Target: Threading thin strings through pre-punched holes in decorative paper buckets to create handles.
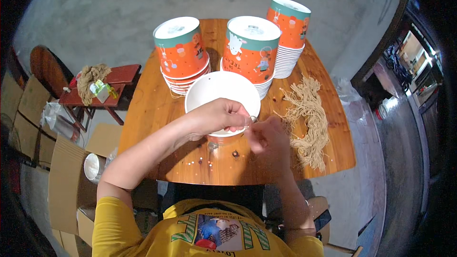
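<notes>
We saw the open white bucket (220, 90) standing upright near the front of the desk (147, 133), its mouth tipped toward us in view. The left hand (226, 116) reached over its near rim, thumb and fingers pinched together on what looked like a thin cord (252, 118). The right hand (270, 135) was just beside it, blurred, so we could not tell whether its fingers were apart or clamped. We judged the bucket light and thin-walled, likely to dent under a hard squeeze and best held by its rim. The cord looked soft and limp, so we thought a pinch close to its end best. A loose bundle of tan twine (312, 123) lay to the right; orange-and-green bucket stacks (252, 52) stood behind.
</notes>
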Demonstrator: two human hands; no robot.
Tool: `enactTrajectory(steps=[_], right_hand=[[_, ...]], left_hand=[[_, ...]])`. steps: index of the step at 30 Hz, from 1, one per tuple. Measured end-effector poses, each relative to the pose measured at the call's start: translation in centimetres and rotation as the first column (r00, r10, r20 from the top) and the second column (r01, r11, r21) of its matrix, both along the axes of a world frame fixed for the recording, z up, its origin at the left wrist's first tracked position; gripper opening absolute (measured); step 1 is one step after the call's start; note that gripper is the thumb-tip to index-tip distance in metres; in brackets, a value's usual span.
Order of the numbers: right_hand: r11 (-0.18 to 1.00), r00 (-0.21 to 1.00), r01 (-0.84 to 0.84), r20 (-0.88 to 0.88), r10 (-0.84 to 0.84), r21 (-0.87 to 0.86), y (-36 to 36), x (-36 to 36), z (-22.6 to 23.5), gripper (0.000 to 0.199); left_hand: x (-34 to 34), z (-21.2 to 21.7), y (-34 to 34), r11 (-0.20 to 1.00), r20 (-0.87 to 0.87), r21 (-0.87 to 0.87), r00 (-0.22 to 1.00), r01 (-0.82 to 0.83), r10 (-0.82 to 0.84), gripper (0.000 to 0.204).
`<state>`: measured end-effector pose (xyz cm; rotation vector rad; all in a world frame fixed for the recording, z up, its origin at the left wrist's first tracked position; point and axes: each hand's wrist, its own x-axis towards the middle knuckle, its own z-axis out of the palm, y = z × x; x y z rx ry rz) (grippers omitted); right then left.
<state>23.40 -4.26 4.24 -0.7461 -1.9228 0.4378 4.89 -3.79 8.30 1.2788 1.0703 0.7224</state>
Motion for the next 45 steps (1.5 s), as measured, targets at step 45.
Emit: enactTrajectory(steps=[45], right_hand=[[0.991, 0.995, 0.077, -0.060, -0.085, -0.112, -1.0, -1.6, -0.3, 0.011]], left_hand=[[1.0, 0.0, -3.9, 0.605, -0.406, 0.793, 0.806, 0.077, 0.431, 0.007]])
